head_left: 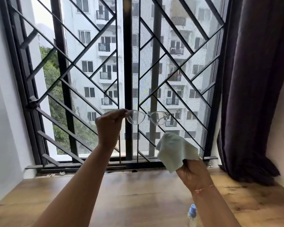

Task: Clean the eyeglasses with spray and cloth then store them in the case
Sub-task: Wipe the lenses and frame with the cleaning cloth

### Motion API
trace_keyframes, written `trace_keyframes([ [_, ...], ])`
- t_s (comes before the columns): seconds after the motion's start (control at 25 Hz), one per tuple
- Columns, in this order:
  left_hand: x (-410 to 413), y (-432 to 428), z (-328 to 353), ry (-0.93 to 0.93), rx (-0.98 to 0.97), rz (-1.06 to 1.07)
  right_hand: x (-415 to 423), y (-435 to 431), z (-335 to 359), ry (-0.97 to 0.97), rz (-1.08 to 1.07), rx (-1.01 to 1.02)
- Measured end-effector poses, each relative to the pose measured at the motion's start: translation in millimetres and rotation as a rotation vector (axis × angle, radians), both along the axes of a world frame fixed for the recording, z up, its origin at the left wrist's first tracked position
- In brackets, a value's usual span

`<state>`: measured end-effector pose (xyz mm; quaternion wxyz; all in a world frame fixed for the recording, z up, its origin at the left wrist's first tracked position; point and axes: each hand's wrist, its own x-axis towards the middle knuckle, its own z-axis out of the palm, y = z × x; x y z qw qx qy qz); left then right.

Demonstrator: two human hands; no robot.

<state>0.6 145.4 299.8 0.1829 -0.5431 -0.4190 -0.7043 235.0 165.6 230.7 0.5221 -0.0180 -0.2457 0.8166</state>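
Both hands raised — left hand (108, 123) pinches eyeglasses (147, 117), right hand (193, 172) grips cloth (175, 151).

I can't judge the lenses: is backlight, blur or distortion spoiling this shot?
Head view: window daylight backlights the glasses, so the clear frame fades into the building behind; head view: the cloth is sharp, the spray bottle at the bottom edge blurred; head view: the wide angle tilts the window frame.

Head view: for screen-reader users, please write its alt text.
A person's left hand holds clear-framed eyeglasses up against a barred window, while the right hand grips a pale green cloth. A blue-capped spray bottle sits on the wooden table.
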Motion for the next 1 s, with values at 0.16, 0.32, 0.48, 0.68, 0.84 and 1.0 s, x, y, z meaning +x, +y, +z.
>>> trace_keyframes([
  [0.16, 11.9, -3.0, 12.3, 0.035, 0.084, -0.047, -20.7, 0.6, 35.8, -0.046, -0.033, 0.134],
  [0.32, 25.2, -10.9, 11.6, 0.087, 0.146, -0.008, -36.8, -2.0, 63.3, -0.085, -0.150, 0.231],
  [0.48, 27.4, -15.7, 13.8, 0.134, 0.171, 0.008, -41.4, -1.8, 75.5, -0.114, -0.285, 0.211],
  [0.68, 28.2, -19.1, 16.0, 0.128, 0.168, 0.031, -44.0, -1.2, 88.6, -0.145, -0.360, 0.169],
  [0.84, 25.0, -18.9, 16.8, 0.113, 0.158, 0.069, -42.2, 10.4, 95.9, -0.069, -0.303, 0.095],
  [1.0, 23.6, -19.2, 19.0, 0.079, 0.155, 0.073, -41.8, 17.8, 85.9, -0.129, -0.243, 0.103],
])
